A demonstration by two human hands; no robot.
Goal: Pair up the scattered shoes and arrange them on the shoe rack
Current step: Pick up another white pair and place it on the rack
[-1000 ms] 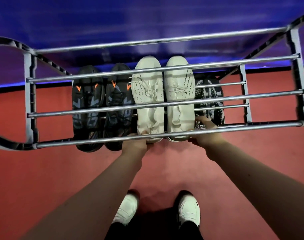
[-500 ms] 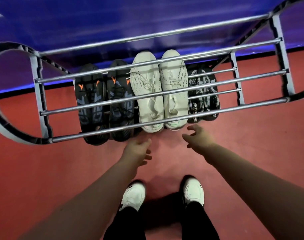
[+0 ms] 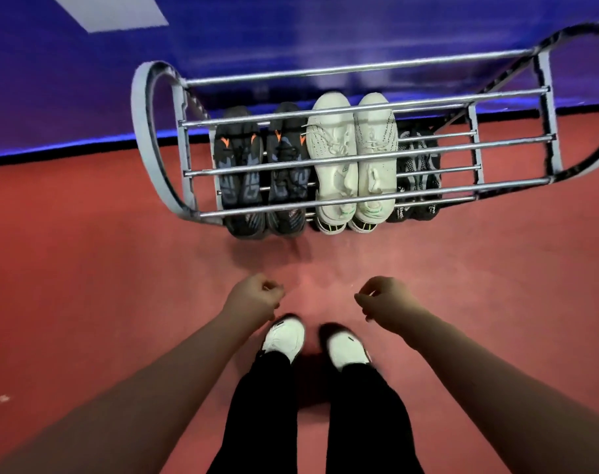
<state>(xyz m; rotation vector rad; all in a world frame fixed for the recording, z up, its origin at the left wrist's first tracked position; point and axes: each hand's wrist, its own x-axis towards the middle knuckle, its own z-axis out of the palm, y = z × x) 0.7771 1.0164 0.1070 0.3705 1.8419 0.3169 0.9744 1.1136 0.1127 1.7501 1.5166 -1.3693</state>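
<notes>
A metal shoe rack [image 3: 359,201] stands on the red floor against a blue wall. On a lower shelf sit three pairs side by side, heels towards me: black shoes with orange marks [image 3: 262,172] at the left, white shoes [image 3: 352,155] in the middle, black-and-white knit shoes [image 3: 417,172] at the right, partly hidden by the bars. My left hand [image 3: 253,297] and my right hand [image 3: 388,299] hang over the floor in front of the rack, apart from it. Their fingers are loosely curled and hold nothing.
My own feet in white shoes [image 3: 284,338] and black trousers stand below the hands. The rack's curved end frames [image 3: 147,138] jut out at left and right. Red floor [image 3: 86,268] lies all round; a blue wall [image 3: 291,29] stands behind the rack.
Both hands have let go of the shoes' heels and drawn back from the rack towards me. The view has pulled away from the rack, which now looks smaller and farther.
</notes>
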